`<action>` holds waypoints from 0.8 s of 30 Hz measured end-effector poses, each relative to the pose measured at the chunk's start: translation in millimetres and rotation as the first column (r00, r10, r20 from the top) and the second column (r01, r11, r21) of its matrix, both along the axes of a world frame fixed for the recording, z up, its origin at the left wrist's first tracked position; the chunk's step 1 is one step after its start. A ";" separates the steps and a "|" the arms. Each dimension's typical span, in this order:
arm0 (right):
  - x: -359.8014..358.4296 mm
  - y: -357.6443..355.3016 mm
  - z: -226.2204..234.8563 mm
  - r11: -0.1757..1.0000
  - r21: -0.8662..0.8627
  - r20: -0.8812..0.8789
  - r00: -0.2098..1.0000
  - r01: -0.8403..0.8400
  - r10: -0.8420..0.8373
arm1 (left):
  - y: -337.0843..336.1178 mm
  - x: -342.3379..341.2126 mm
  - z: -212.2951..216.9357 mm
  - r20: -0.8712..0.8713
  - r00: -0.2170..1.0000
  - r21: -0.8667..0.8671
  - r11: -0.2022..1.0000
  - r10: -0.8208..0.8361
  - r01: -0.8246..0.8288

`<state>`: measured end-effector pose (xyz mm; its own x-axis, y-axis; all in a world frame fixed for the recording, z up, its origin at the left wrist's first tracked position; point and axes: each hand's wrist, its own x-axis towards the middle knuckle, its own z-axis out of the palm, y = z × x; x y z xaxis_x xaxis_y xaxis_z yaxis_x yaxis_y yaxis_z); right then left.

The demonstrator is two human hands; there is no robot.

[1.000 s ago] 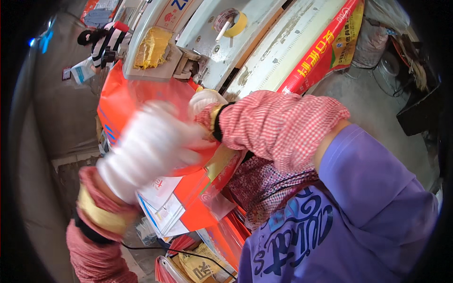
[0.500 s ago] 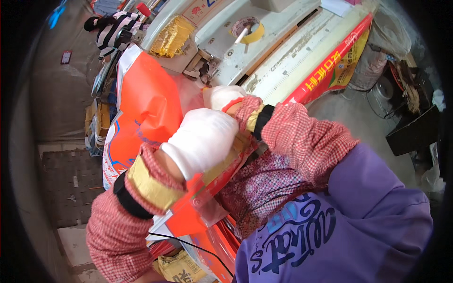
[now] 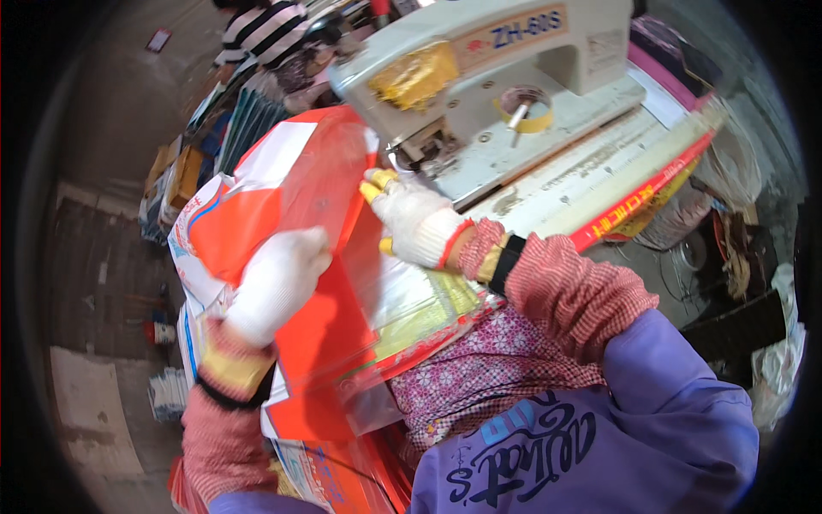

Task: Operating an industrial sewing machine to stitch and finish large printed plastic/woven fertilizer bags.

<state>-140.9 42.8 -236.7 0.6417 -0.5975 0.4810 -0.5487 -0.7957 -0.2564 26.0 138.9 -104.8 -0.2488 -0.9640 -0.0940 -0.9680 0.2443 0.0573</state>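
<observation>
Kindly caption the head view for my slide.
Gloved left hand and right hand over orange plastic beside a sewing machine.

Grey floor (image 3: 646,267) right, perhaps concrete; pale patch (image 3: 94,411) far left

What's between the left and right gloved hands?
Head view: orange sheeting spans the gap between the left hand and the right hand; the hands are apart.

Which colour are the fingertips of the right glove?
The visible fingertips are yellow, on a white glove; best seen in the head view.
</observation>
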 end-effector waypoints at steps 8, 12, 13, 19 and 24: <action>101.2 34.6 32.9 0.907 0.417 -0.288 0.937 -0.062 0.197 | 110.3 21.6 146.6 0.747 0.659 -0.506 0.719 0.089 0.477; 100.9 95.2 58.6 0.794 0.461 0.142 0.916 -0.396 0.375 | 122.6 66.0 126.5 0.169 0.982 -0.850 0.493 -0.083 0.188; 92.5 104.3 63.4 0.771 0.507 0.156 0.921 -0.386 0.358 | 131.5 80.4 111.7 0.056 0.982 -0.817 0.558 -0.178 0.148; 37.0 100.4 80.7 0.643 0.682 0.297 0.935 -0.348 0.191 | 216.6 154.5 -16.1 0.252 0.889 -0.445 0.861 0.383 -0.245; 17.9 105.0 89.9 0.616 0.615 0.541 0.832 -0.492 0.125 | 236.4 206.9 -74.1 0.424 0.517 -0.506 0.668 0.744 -0.546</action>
<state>-122.9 147.8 -146.8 0.7044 -0.6622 0.2557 0.0010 -0.3593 -0.9332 233.0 375.3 -179.0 0.4596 -0.8318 0.3112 -0.6716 -0.5548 -0.4911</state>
